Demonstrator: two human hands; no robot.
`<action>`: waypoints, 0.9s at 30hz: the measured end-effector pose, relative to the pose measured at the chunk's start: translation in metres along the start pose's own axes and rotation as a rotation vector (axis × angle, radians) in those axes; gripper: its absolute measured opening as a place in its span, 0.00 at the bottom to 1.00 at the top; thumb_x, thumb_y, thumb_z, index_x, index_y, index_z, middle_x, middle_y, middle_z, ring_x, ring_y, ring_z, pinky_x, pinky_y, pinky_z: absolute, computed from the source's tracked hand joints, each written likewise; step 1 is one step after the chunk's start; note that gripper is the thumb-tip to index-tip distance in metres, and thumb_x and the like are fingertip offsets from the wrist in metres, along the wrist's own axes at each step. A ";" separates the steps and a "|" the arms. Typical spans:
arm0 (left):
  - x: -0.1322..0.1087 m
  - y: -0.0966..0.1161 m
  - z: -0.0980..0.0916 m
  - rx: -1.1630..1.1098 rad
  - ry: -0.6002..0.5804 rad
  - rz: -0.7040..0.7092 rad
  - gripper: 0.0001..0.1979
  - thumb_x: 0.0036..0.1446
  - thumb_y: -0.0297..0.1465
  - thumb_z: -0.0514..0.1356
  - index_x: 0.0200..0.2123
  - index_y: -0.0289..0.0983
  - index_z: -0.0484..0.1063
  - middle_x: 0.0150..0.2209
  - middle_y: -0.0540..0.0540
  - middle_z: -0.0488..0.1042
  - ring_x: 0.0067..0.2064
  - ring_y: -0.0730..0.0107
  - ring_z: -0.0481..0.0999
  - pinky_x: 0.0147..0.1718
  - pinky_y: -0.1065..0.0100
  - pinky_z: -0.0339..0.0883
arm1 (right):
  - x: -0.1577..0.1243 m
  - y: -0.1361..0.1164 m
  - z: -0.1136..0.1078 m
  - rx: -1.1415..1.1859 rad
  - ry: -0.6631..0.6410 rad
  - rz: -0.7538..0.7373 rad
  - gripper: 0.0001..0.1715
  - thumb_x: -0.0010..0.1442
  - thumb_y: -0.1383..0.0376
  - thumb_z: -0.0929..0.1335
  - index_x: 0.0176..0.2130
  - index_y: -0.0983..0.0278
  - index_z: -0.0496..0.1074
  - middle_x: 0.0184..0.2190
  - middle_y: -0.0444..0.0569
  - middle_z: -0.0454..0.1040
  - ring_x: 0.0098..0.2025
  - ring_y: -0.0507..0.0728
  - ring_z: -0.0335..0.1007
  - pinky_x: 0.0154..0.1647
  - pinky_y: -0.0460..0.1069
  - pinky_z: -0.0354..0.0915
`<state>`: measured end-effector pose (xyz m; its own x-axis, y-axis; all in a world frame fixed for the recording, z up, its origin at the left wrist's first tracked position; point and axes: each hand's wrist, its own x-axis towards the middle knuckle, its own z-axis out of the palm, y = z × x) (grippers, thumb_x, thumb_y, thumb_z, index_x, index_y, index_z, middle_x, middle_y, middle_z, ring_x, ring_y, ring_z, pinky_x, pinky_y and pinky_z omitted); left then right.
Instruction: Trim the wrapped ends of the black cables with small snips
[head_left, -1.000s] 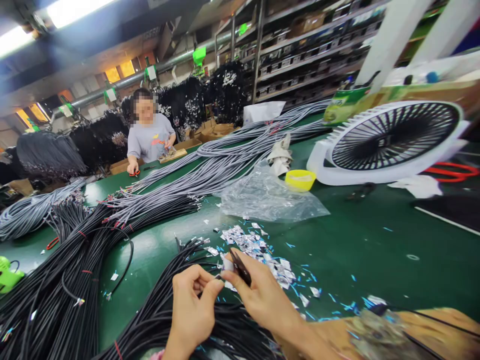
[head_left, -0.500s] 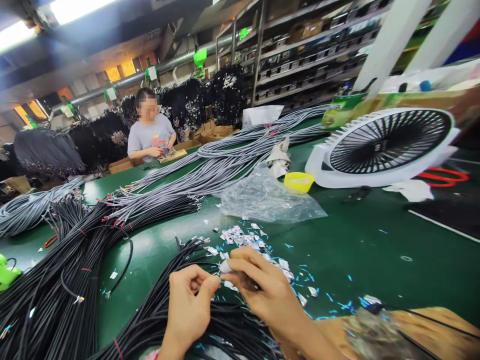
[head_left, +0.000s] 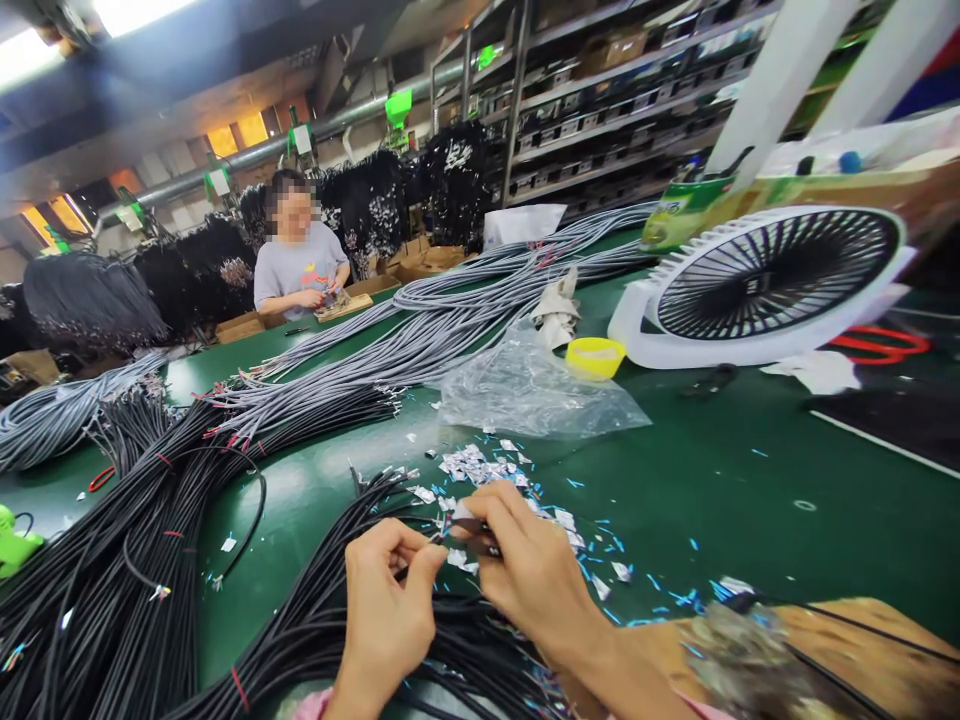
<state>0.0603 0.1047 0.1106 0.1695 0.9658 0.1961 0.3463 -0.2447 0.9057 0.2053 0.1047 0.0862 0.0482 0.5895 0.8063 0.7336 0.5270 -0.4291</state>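
Observation:
My left hand (head_left: 391,605) is closed in a pinch, thumb against forefinger, on a black cable (head_left: 403,573) whose end points toward my right hand. My right hand (head_left: 529,570) is closed just beside it; a small dark thing shows between its fingers, too blurred to name, with a pale scrap at the fingertips. Beneath both hands runs a bundle of black cables (head_left: 300,630). Silvery foil scraps (head_left: 480,466) and short blue bits (head_left: 660,585) lie scattered beyond and to the right of my hands on the green table (head_left: 720,480).
Grey cables (head_left: 450,330) stretch across the table, with more black cables (head_left: 127,530) at left. A clear plastic bag (head_left: 532,395), a yellow ring-shaped piece (head_left: 595,357) and a white fan (head_left: 772,280) stand farther back. Across the table sits a co-worker (head_left: 300,265).
My right hand has turned slightly, and the white piece at its fingertips shows less; a dark thing shows there now. My left hand has shifted a little to the right.

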 end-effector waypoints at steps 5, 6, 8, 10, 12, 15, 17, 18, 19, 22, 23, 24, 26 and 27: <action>0.000 0.002 -0.002 -0.059 0.037 -0.026 0.11 0.49 0.33 0.58 0.18 0.35 0.66 0.16 0.52 0.63 0.20 0.74 0.61 0.21 0.74 0.53 | 0.003 -0.003 -0.006 0.032 0.112 0.043 0.10 0.60 0.76 0.61 0.33 0.61 0.60 0.26 0.44 0.61 0.24 0.54 0.61 0.23 0.46 0.60; 0.000 0.002 -0.002 -0.064 0.032 -0.031 0.11 0.49 0.33 0.58 0.18 0.35 0.66 0.16 0.52 0.63 0.20 0.75 0.61 0.20 0.74 0.53 | 0.003 -0.004 -0.006 0.086 0.075 -0.010 0.10 0.60 0.76 0.61 0.34 0.61 0.61 0.27 0.44 0.62 0.25 0.53 0.62 0.23 0.46 0.61; 0.000 0.002 -0.003 -0.061 0.017 -0.040 0.12 0.49 0.34 0.58 0.18 0.34 0.66 0.16 0.52 0.63 0.20 0.75 0.60 0.20 0.74 0.53 | 0.004 -0.006 -0.004 0.185 0.007 -0.119 0.11 0.60 0.76 0.61 0.37 0.61 0.63 0.29 0.46 0.64 0.27 0.53 0.64 0.23 0.45 0.62; 0.000 0.002 -0.004 -0.051 -0.005 -0.049 0.12 0.49 0.34 0.57 0.18 0.34 0.67 0.17 0.52 0.63 0.20 0.75 0.60 0.20 0.74 0.52 | 0.004 -0.006 -0.001 0.226 -0.032 -0.159 0.12 0.59 0.77 0.61 0.38 0.61 0.63 0.30 0.47 0.64 0.27 0.53 0.65 0.22 0.45 0.62; 0.001 0.002 -0.005 -0.032 -0.030 -0.051 0.12 0.50 0.34 0.56 0.19 0.34 0.68 0.17 0.51 0.65 0.21 0.74 0.62 0.21 0.73 0.54 | 0.004 -0.007 -0.001 0.251 -0.081 -0.128 0.12 0.58 0.77 0.61 0.36 0.61 0.62 0.29 0.46 0.64 0.25 0.52 0.64 0.21 0.44 0.61; 0.003 0.002 -0.007 0.021 -0.050 -0.018 0.14 0.52 0.33 0.54 0.18 0.34 0.70 0.17 0.49 0.68 0.21 0.72 0.64 0.21 0.73 0.54 | 0.006 -0.008 -0.002 0.313 -0.187 -0.040 0.13 0.55 0.78 0.60 0.31 0.60 0.59 0.25 0.43 0.62 0.22 0.51 0.61 0.19 0.43 0.59; 0.004 0.002 -0.008 0.073 -0.047 0.020 0.16 0.53 0.32 0.53 0.17 0.34 0.70 0.18 0.48 0.68 0.21 0.73 0.64 0.21 0.73 0.53 | 0.007 -0.009 -0.003 0.295 -0.239 -0.042 0.14 0.52 0.79 0.58 0.29 0.60 0.57 0.24 0.43 0.61 0.22 0.51 0.61 0.19 0.43 0.58; 0.004 0.002 -0.008 0.094 -0.046 0.032 0.16 0.53 0.32 0.52 0.17 0.34 0.70 0.17 0.49 0.68 0.21 0.73 0.63 0.21 0.73 0.52 | 0.006 -0.008 -0.003 0.229 -0.237 -0.071 0.15 0.49 0.80 0.57 0.29 0.60 0.57 0.23 0.43 0.61 0.21 0.52 0.61 0.18 0.43 0.57; 0.004 0.002 -0.007 0.107 -0.050 0.038 0.17 0.54 0.32 0.52 0.17 0.34 0.69 0.17 0.49 0.67 0.21 0.73 0.62 0.21 0.73 0.51 | 0.006 -0.007 -0.003 0.137 -0.219 -0.107 0.16 0.45 0.80 0.56 0.29 0.60 0.57 0.23 0.44 0.62 0.20 0.52 0.61 0.18 0.43 0.56; 0.004 0.003 -0.004 0.081 -0.105 0.001 0.18 0.55 0.33 0.51 0.16 0.35 0.67 0.16 0.51 0.64 0.19 0.75 0.60 0.20 0.73 0.51 | 0.004 -0.005 -0.001 -0.117 -0.117 -0.182 0.20 0.38 0.80 0.56 0.31 0.61 0.59 0.23 0.45 0.65 0.18 0.52 0.60 0.17 0.44 0.54; 0.005 0.003 -0.003 0.057 -0.123 -0.023 0.18 0.55 0.34 0.51 0.16 0.35 0.67 0.15 0.51 0.62 0.19 0.75 0.60 0.19 0.73 0.50 | 0.004 -0.005 0.000 -0.168 -0.085 -0.196 0.21 0.37 0.80 0.56 0.31 0.61 0.60 0.23 0.45 0.66 0.17 0.52 0.60 0.17 0.45 0.54; 0.005 0.003 -0.002 0.031 -0.139 -0.049 0.18 0.55 0.35 0.51 0.17 0.35 0.67 0.15 0.52 0.61 0.19 0.75 0.59 0.19 0.73 0.50 | 0.004 -0.005 0.000 -0.203 -0.059 -0.206 0.21 0.37 0.80 0.56 0.31 0.62 0.60 0.24 0.45 0.67 0.17 0.52 0.60 0.18 0.45 0.54; 0.006 0.003 -0.002 -0.018 -0.162 -0.090 0.17 0.54 0.37 0.51 0.17 0.35 0.66 0.15 0.53 0.59 0.19 0.76 0.57 0.19 0.74 0.50 | 0.005 -0.007 0.000 -0.265 -0.015 -0.227 0.21 0.39 0.80 0.56 0.32 0.62 0.60 0.24 0.46 0.68 0.17 0.52 0.61 0.18 0.45 0.55; 0.006 0.002 -0.002 -0.040 -0.170 -0.102 0.17 0.53 0.38 0.52 0.17 0.35 0.66 0.15 0.53 0.59 0.19 0.76 0.57 0.19 0.73 0.50 | 0.005 -0.008 -0.001 -0.291 0.000 -0.239 0.20 0.40 0.80 0.56 0.32 0.62 0.60 0.25 0.46 0.68 0.17 0.52 0.62 0.19 0.45 0.55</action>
<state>0.0602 0.1103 0.1149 0.2897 0.9563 0.0394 0.3331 -0.1394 0.9325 0.2008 0.1027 0.0940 -0.1474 0.4706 0.8699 0.8862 0.4534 -0.0951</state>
